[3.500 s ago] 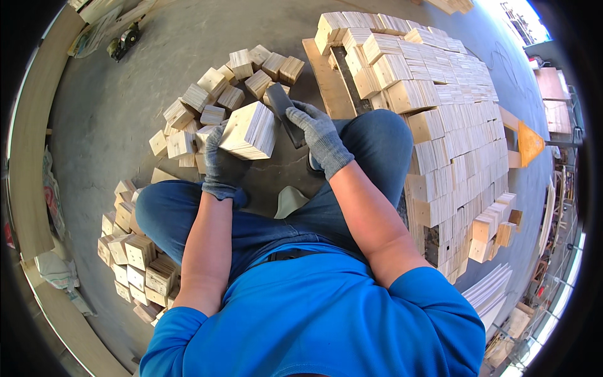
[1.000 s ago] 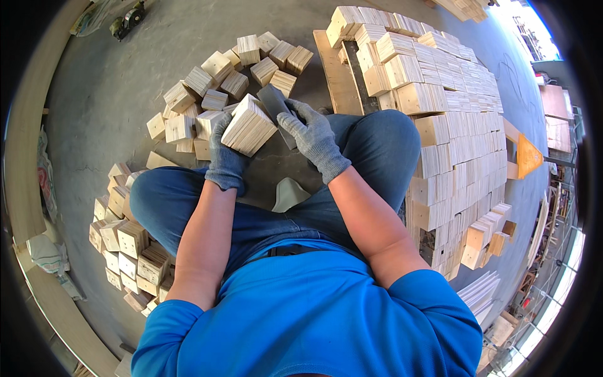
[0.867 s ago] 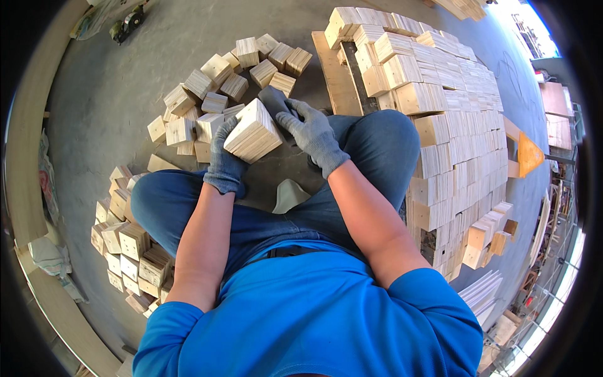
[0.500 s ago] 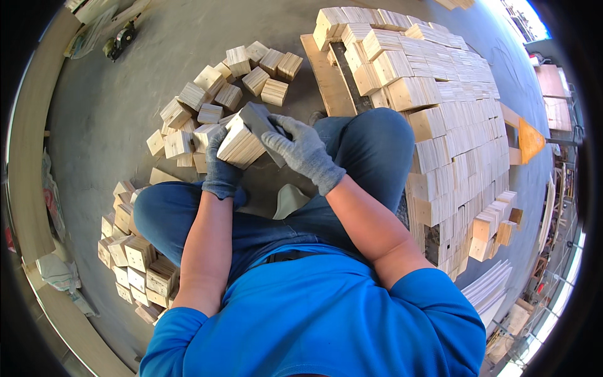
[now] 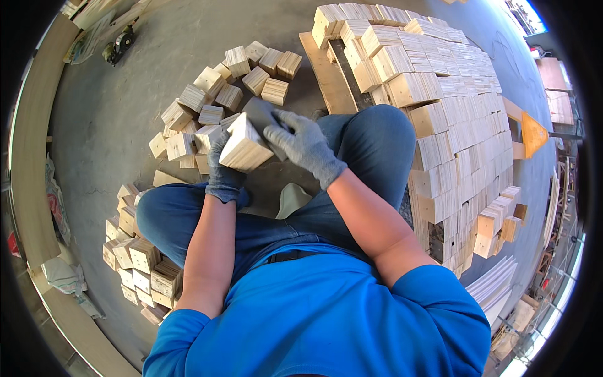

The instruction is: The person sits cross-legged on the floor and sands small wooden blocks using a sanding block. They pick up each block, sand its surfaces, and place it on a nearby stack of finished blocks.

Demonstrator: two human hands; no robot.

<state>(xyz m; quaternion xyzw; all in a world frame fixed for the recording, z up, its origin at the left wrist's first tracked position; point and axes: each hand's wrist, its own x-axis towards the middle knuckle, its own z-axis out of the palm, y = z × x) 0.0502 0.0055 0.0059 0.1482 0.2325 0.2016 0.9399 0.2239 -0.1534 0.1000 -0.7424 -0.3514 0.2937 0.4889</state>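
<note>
Between my knees, my gloved left hand (image 5: 224, 167) is wrapped round a pale layered plywood block (image 5: 247, 149), its fingers partly hidden behind the wood. My gloved right hand (image 5: 303, 143) grips a dark grey, flat-faced sanding block (image 5: 259, 118) and presses it against the upper right side of the plywood block. Motion smears the grey piece a little, so its exact kind is hard to confirm. Just beyond my left hand lies a loose heap of similar plywood blocks (image 5: 207, 116) on the floor.
To the right, a large stack of blocks (image 5: 461, 119) rests on a wooden pallet (image 5: 326, 74), with a yellow pallet-jack part (image 5: 534, 134) beyond. Another block pile (image 5: 147, 264) lies beside my left knee. A dark power tool (image 5: 119, 45) sits on the floor at far left.
The plywood block has tilted in my left hand, showing more of its pale face. My right hand and the grey piece have shifted slightly along its side.
</note>
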